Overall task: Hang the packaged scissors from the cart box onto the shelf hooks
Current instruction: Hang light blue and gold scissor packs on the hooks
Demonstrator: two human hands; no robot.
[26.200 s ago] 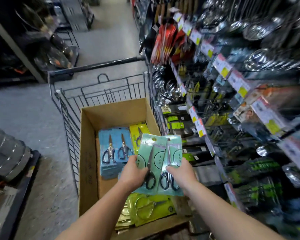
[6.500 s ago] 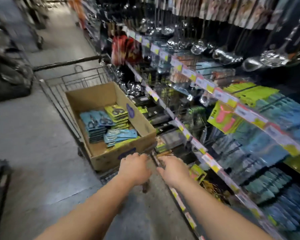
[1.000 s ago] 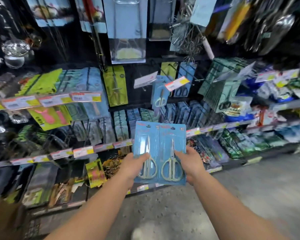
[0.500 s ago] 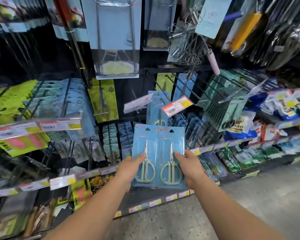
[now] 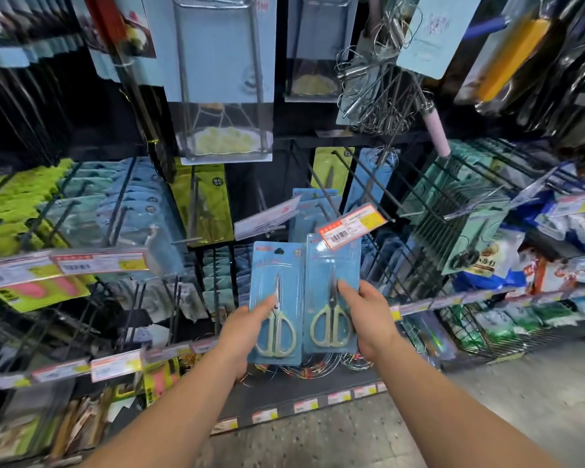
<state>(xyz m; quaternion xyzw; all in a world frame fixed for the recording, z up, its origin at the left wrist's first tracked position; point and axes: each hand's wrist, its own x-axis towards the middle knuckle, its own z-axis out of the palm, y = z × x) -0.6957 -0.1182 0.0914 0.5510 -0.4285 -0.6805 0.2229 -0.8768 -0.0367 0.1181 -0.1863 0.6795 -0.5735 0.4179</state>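
Observation:
Two blue carded packs of pale-handled scissors are held up before the shelf. My left hand [image 5: 247, 329] grips the left scissors pack [image 5: 277, 275] by its lower left edge, thumb on the front. My right hand [image 5: 368, 315] grips the right scissors pack [image 5: 330, 265], which sits slightly higher; its top lies just under the red and yellow price tag [image 5: 350, 224] at the tip of a shelf hook [image 5: 358, 184]. More blue packs [image 5: 313, 204] hang behind that tag. The cart and its box are out of view.
Black hooks stick out toward me across the shelf, several bare at centre right [image 5: 429, 184]. Green and blue packs [image 5: 81, 204] fill the left hooks, teal packs [image 5: 460, 224] the right. Whisks [image 5: 382, 96] and carded utensils hang above. Price-strip rails [image 5: 115, 363] run along the shelf edges.
Both packs have risen toward the tagged hook. The right pack has pulled slightly apart from the left one and moved up higher, its top now reaching the price tag.

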